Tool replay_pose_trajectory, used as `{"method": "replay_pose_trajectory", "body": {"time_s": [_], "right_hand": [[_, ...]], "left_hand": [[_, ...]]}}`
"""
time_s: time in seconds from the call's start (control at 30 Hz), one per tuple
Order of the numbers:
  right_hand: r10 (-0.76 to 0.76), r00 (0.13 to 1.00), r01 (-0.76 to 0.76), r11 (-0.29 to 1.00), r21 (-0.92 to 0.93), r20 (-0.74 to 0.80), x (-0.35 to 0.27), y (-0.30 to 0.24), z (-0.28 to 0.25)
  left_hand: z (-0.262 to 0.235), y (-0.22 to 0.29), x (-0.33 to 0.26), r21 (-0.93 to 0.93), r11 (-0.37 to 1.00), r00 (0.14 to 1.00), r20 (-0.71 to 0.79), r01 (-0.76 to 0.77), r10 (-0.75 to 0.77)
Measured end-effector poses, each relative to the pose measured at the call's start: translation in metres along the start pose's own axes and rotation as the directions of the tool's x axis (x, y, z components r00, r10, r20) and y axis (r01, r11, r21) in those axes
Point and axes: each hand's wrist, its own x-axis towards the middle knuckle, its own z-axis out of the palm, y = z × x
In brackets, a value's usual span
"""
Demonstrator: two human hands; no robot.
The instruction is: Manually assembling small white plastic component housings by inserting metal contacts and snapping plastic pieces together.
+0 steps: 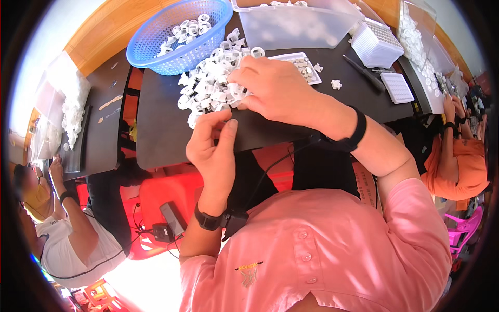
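Parts (pixel 215 83) lie heaped beyond the nearly meeting fingers of the left hand (pixel 213 148) and beside the half-curled fingers of the right hand (pixel 283 91), likely for short reaches; whether they hold anything is unclear.

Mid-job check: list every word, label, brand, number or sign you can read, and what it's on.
Pink shirt, chest: yellow lettering with an emblem; wording not copied here.
Brown cardboard, under the table: dark printed characters; not copied.
White shirt, person at left: small dark mark, too blurred to read.
White parts, piled: any markings are too small to read.
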Motion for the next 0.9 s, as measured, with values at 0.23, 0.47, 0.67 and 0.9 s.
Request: {"method": "replay_pose_trajectory", "body": {"time_s": [0.23,0.47,0.67,0.9], "right_hand": [[0.204,0.973,-0.164,0.941,0.296,-0.107,-0.044,-0.028,-0.023],[0.402,0.896,-0.251,0.809,0.532,-0.189,-0.074,-0.027,-0.018],[0.303,0.946,-0.203,0.829,0.521,-0.113,-0.078,-0.007,-0.040],[0.373,0.928,-0.292,0.722,0.627,0.002,-0.086,-0.004,-0.044]], "left_hand": [[0.025,0.013,0.005,-0.775,0.414,0.879,0.412,0.477,-0.241],[0.047,-0.001,0.006,-0.744,0.381,0.832,0.444,0.549,-0.332],[0.057,0.009,0.005,-0.663,0.365,0.756,0.584,0.654,-0.295],[0.064,0.008,0.006,-0.601,0.425,0.730,0.625,0.677,-0.278]]}}
